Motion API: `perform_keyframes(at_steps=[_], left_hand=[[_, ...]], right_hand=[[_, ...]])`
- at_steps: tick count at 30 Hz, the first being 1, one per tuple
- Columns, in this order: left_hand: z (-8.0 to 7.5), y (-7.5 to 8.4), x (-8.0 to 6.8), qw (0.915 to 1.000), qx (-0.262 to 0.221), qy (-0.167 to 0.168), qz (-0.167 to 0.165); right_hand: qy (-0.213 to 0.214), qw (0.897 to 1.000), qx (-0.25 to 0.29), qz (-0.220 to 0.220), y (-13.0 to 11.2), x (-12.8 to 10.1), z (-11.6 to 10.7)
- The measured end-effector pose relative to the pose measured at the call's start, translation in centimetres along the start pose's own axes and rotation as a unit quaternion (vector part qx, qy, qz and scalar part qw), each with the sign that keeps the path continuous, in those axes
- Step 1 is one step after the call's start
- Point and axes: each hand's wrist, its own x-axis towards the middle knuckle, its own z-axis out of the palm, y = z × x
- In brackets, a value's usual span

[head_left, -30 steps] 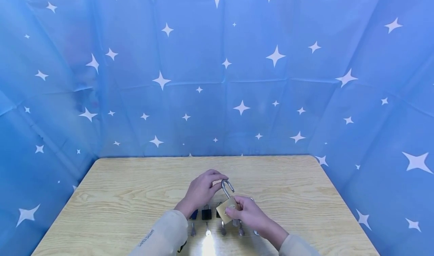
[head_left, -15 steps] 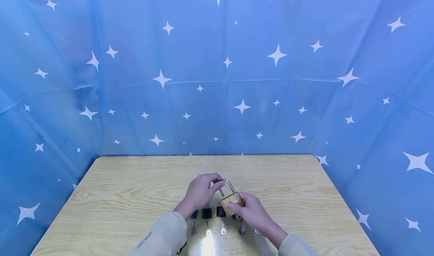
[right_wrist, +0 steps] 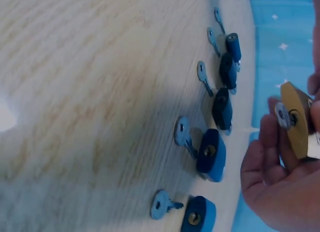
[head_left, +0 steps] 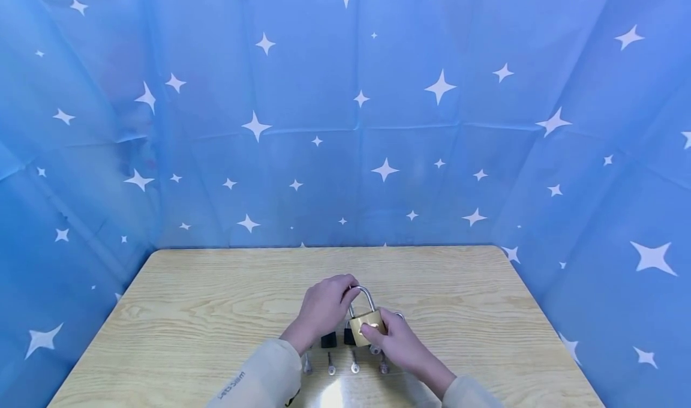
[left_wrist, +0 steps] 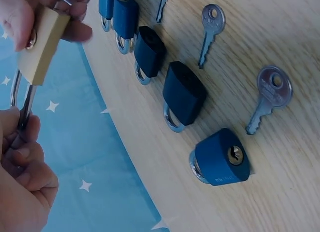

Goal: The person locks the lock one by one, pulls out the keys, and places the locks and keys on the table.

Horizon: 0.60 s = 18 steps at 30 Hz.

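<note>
A brass padlock (head_left: 368,330) is held up over the table, its steel shackle (head_left: 364,290) pointing away from the person. My right hand (head_left: 402,343) grips the body, thumb across its front face. At the top of the shackle, my left hand (head_left: 326,305) pinches the bend between thumb and fingers. Both shackle legs run down to the brass body (left_wrist: 45,47) in the left wrist view. A key (right_wrist: 283,115) sticks out of the padlock's bottom in the right wrist view, close to the fingers of my right hand.
Below the hands, a row of smaller padlocks, blue (left_wrist: 222,157) and black (left_wrist: 185,92), lies on the wooden table (head_left: 216,300). Several loose keys (left_wrist: 274,90) lie in a matching row on the near side. A blue star-patterned curtain (head_left: 345,156) hangs behind the table.
The shackle, earlier swung round with its free leg out to the right, has turned so that leg is on the left and down at the body. The padlock body has become more upright.
</note>
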Motion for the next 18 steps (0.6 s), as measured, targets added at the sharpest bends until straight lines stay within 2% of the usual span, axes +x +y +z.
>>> perform_keyframes(at_steps=[6, 14, 18], left_hand=[[0.04, 0.51, -0.02, 0.9985, 0.046, 0.021, 0.021], [-0.07, 0.82, 0.05, 0.9975, 0.064, 0.026, 0.012], [-0.03, 0.86, 0.13, 0.9946, 0.093, 0.04, 0.025]], right_hand=[[-0.007, 0.999, 0.036, 0.001, 0.26, 0.18, 0.38], [0.001, 0.999, 0.037, -0.011, 0.33, 0.26, 0.09], [-0.01, 0.999, 0.044, -0.004, 0.43, 0.28, 0.0]])
